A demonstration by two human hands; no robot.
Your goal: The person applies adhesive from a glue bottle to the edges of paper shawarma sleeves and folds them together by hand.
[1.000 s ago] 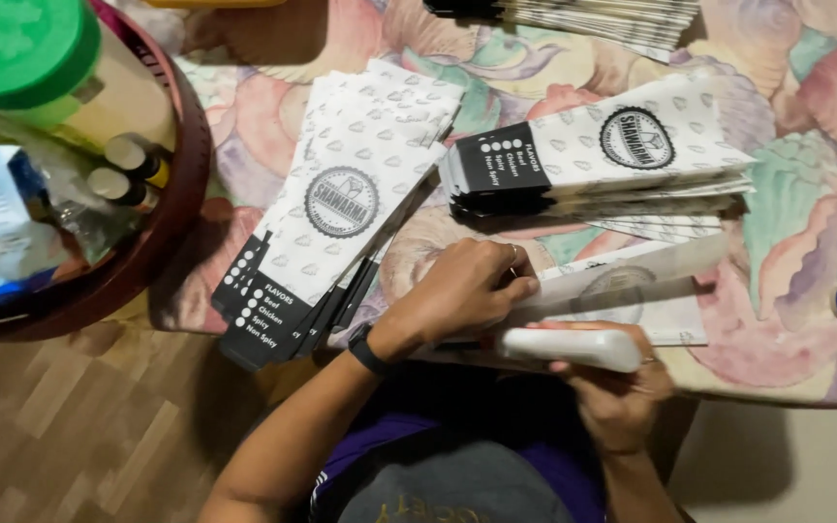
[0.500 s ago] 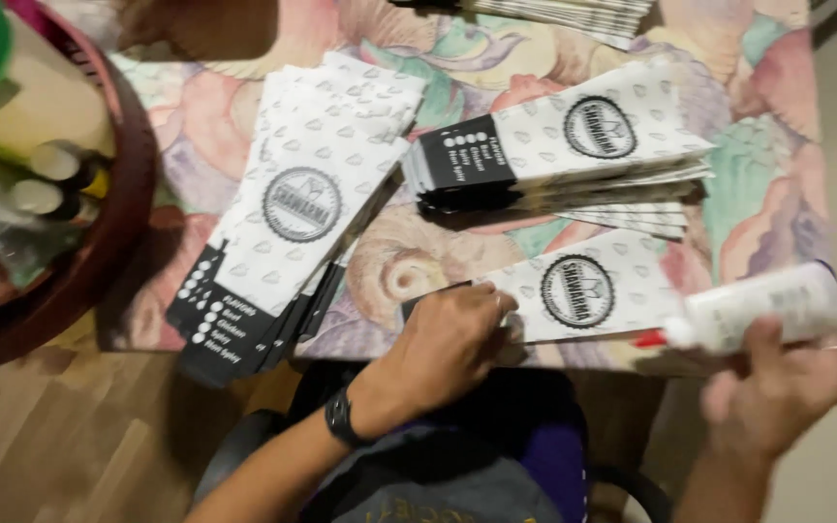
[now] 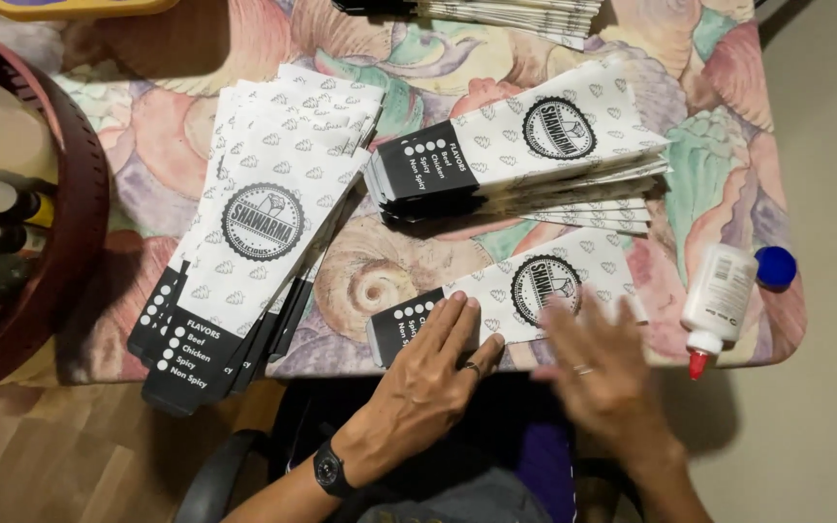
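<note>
The small table [image 3: 496, 29], covered in a glossy cloth printed with pastel seashells, filled most of the frame, and a dark red round basket [image 3: 79, 242] sat at the left edge. Judging by the piles, much was done: one fanned stack of flat paper sleeves [image 3: 263, 232] lay left of centre and another stack [image 3: 525, 160] upper right. One single sleeve [image 3: 525, 281], white with a black end and round emblem, lay at the lower centre edge. Your left hand [image 3: 428, 378] pressed flat on its black end, fingers spread, grasping nothing; your right hand [image 3: 603, 368], blurred, lay open over its other end. A white glue bottle [image 3: 719, 295] with red nozzle rested at right, its blue cap [image 3: 775, 266] off beside it.
</note>
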